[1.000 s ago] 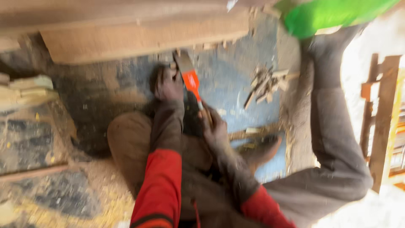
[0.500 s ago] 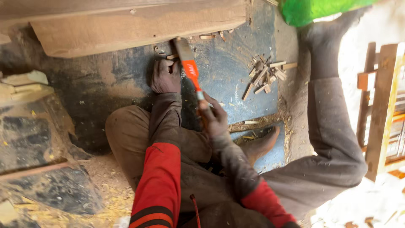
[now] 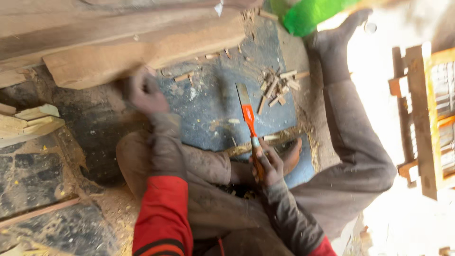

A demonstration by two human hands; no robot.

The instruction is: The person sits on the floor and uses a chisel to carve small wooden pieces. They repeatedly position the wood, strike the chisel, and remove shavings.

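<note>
My right hand (image 3: 268,163) grips the handle of an orange-handled chisel (image 3: 247,114), whose flat blade points away from me over the blue-grey floor. My left hand (image 3: 144,92) reaches forward and left, blurred, next to the lower edge of a thick wooden beam (image 3: 142,47); I cannot tell whether it touches the beam or holds anything. Both arms wear red sleeves with grey cuffs. I sit on the floor with my legs in dusty grey trousers, one foot (image 3: 291,154) tucked near the right hand.
Small wood offcuts (image 3: 279,87) lie scattered past the chisel tip. Pale wood blocks (image 3: 31,121) are stacked at the left. A green object (image 3: 315,14) sits at the top. An orange wooden frame (image 3: 426,118) stands at the right. Sawdust (image 3: 113,208) covers the ground.
My left hand has let go of the chisel blade and swung left toward the beam. The right hand has drawn the chisel to the right and nearer my body.
</note>
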